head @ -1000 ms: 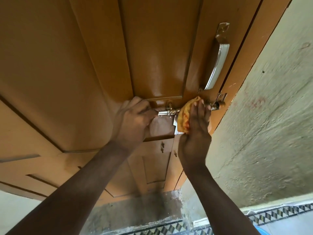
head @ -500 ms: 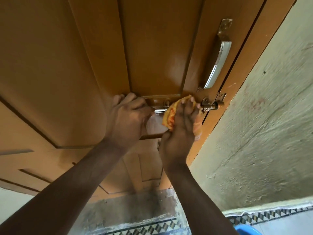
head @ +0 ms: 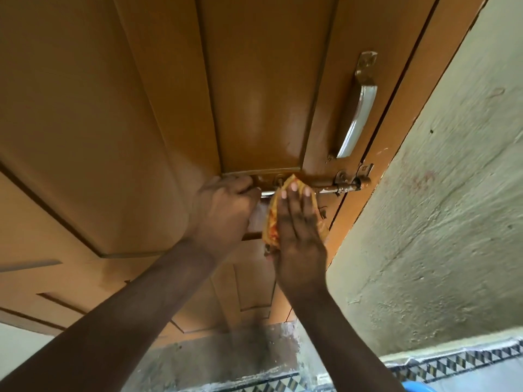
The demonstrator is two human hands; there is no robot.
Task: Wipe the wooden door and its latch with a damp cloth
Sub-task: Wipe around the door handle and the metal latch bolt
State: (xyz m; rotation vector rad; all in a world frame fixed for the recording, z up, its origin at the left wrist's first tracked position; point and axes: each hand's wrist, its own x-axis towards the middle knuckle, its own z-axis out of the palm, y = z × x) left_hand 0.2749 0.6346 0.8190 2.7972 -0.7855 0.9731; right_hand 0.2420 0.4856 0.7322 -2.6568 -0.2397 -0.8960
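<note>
The brown panelled wooden door (head: 141, 108) fills most of the view. Its metal slide latch (head: 343, 185) runs across to the right edge, the bolt end sitting in the frame's staple. My right hand (head: 298, 233) presses a folded yellow-orange cloth (head: 271, 222) flat against the latch bar and the door below it. My left hand (head: 223, 210) is closed around the latch's left end, its handle hidden inside the fist. The cloth is mostly covered by my right palm.
A curved chrome pull handle (head: 358, 120) is fixed above the latch. A rough plastered wall (head: 438, 222) stands right of the door frame. Patterned floor tiles (head: 452, 363) and a blue object (head: 416, 387) lie at the bottom right.
My right hand has slid the cloth left along the latch bar, uncovering the bolt end near the frame. My left hand has kept its hold on the latch.
</note>
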